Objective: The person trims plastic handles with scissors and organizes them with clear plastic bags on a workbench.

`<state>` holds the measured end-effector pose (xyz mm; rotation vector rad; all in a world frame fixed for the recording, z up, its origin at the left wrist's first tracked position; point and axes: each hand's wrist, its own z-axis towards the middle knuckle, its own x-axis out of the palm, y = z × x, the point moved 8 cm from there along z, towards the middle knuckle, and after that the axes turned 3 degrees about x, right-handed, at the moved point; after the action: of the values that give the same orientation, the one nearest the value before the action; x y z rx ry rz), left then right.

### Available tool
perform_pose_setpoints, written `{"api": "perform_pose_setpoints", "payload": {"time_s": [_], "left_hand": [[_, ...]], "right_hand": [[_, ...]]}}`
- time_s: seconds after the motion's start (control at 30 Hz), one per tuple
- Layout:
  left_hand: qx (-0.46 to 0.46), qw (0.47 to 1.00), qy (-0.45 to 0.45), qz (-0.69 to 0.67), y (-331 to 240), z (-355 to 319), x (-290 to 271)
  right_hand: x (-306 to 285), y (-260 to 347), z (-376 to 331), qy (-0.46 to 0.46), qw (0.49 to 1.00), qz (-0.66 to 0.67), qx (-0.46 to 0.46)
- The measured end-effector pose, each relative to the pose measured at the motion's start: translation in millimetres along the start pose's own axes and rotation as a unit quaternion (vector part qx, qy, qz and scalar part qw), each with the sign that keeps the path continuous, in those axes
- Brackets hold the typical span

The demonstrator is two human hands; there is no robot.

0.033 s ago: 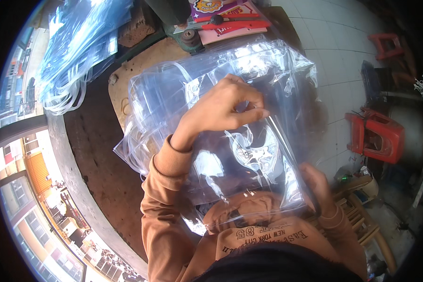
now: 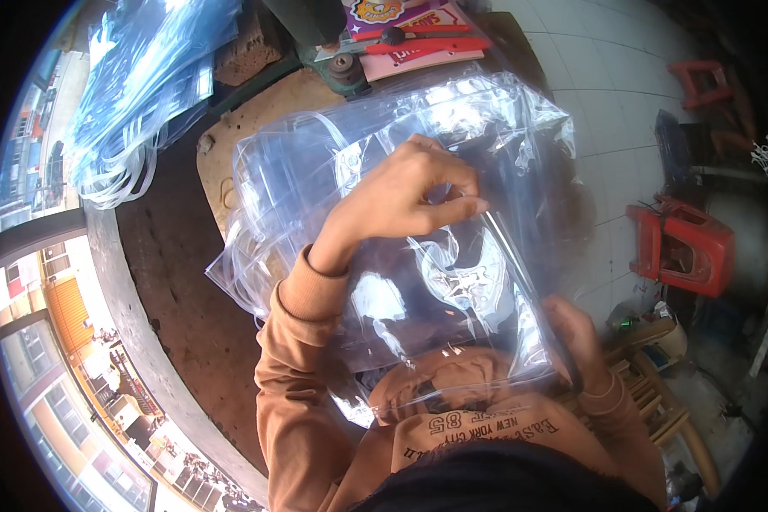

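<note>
A clear, shiny plastic bag (image 2: 384, 294) spreads over my lap and the table edge. My left hand (image 2: 410, 192) reaches across it from the left, thumb and forefinger pinched on its upper right edge. From that pinch the edge runs down as a straight, folded line to my right hand (image 2: 576, 337). My right hand is curled at the lower right corner, beside a dark strip (image 2: 566, 363) along the edge; its fingertips are partly hidden. Beneath and beyond lie more clear plastic pieces (image 2: 273, 171) with loose straps.
Red-handled cutters (image 2: 427, 41) rest on coloured packets by a green metal machine base (image 2: 344, 72). Bluish plastic bags with straps (image 2: 145, 94) hang at the far left, near a brick (image 2: 247, 51). A red stool (image 2: 683, 247) and a wooden chair (image 2: 657, 410) stand to the right.
</note>
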<state>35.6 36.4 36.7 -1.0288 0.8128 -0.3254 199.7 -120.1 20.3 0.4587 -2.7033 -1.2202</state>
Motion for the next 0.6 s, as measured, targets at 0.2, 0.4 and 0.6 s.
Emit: {"api": "perform_pose_setpoints", "payload": {"time_s": [0.2, 0.4, 0.6], "left_hand": [[-0.001, 1.0, 0.003, -0.002, -3, 1, 0], [0.028, 0.999, -0.029, 0.011, -5, -1, -2], [-0.02, 1.0, 0.018, 0.011, -2, 0, 1]], "right_hand": [[-1, 5, -5, 0.007, 0.999, -0.023, -0.04], [3, 12, -2, 0.024, 0.998, -0.036, -0.039], [5, 3, -1, 0.027, 0.999, 0.021, -0.001]]}}
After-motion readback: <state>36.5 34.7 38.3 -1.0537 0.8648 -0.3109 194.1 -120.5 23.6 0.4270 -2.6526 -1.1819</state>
